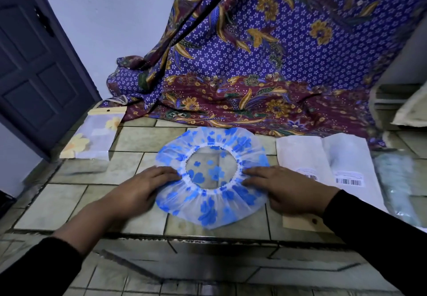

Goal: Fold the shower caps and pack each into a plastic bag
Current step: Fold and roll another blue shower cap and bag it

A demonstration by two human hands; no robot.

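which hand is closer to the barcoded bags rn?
Right. The right hand rests on the shower cap's right edge, just beside the barcoded bags; the left hand rests on the cap's left edge, with the cap between it and them.

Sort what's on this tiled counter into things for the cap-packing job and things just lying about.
For the job: blue-flowered shower cap, pressed flat by left hand and right hand; barcoded plastic bags right of it; bagged yellow-flowered cap at far left.
Lying about: patterned cloth draped behind; dark door.
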